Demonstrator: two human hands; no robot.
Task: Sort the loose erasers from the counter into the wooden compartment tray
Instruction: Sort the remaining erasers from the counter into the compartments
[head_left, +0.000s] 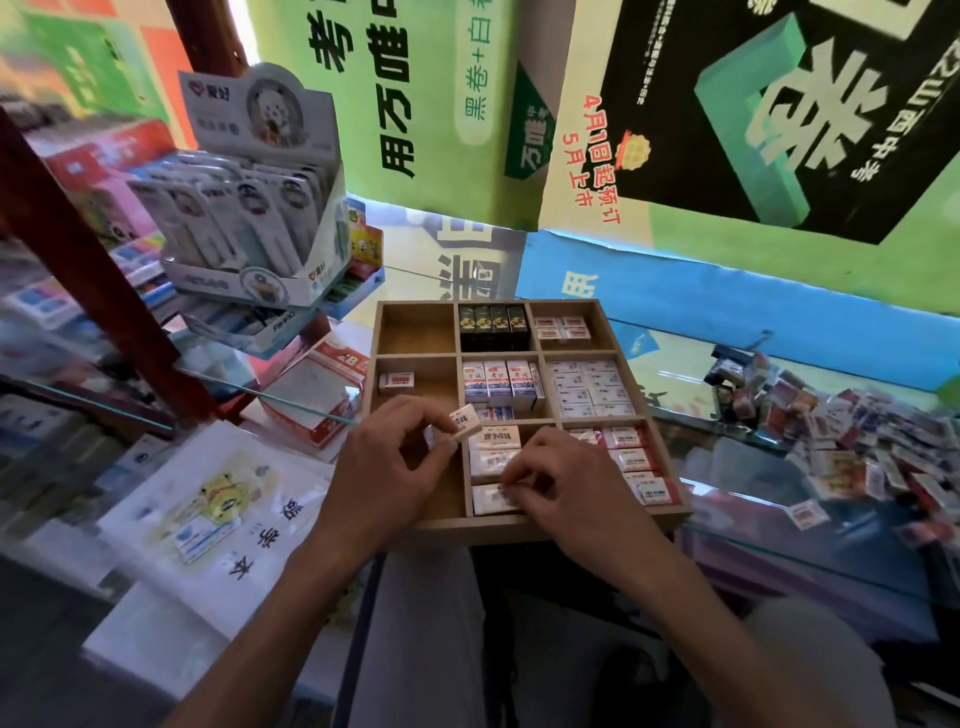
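Glass counter (779, 493) spans the scene, posters with large print on the wall behind it. Display stand (249, 208) of carded stationery sits far left on a shelf, plastic-sleeved sheets (218, 499) lie near left. Wooden compartment tray (519, 527) sits mid-counter at the near edge, three by three grid. Far-left compartment bare wood, far-middle holds black boxed erasers (493, 325), far-right a few small white ones (563, 330). Middle row: a single white eraser (396, 383) in the left compartment, blue-and-white boxed ones (498, 384) upright in the centre, flat white labelled ones (589, 389) filling the right. Near row: left compartment mostly hidden by the left hand, centre holds white wrapped erasers (491, 460) stacked flat, right holds red-and-white ones (634, 457). Pile of loose erasers (841, 436) lies on the counter far right, well apart from the tray, mixed colours, blurred. Left hand (387, 467) hovers over the near-left compartment, thumb and fingers pinching a white eraser (466, 421) with a printed label, tilted, held above the tray. Right hand (566, 480) is over the near-centre compartment, fingers curled, fingertips (511, 486) touching a white wrapped eraser (493, 500) at the near end of it; grip or just touch, cannot tell.
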